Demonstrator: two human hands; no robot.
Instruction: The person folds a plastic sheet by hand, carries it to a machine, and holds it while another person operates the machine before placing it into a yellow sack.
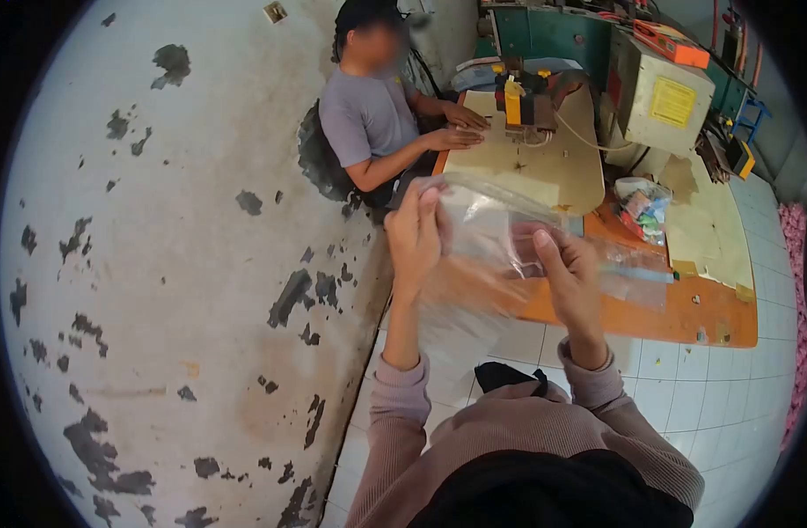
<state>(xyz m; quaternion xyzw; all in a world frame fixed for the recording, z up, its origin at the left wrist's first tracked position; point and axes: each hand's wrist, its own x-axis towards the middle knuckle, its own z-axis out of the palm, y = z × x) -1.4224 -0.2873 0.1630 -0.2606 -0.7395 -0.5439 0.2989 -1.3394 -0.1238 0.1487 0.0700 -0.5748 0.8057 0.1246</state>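
I hold a clear plastic bag (487, 231) up in front of me with both hands. My left hand (415, 236) grips the bag's left edge near its top, fingers closed on the film. My right hand (569, 273) pinches the bag's right side, thumb up against the plastic. The bag hangs down between my hands and looks empty. Beneath it lies the orange table (676, 312).
Another person in a grey shirt (368, 119) sits at the far end, hands by a small yellow and black machine (519, 101). A beige machine box (658, 92), a bag of colourful items (645, 209) and flat clear bags (636, 273) stand on the table. A peeling wall (175, 264) runs along the left.
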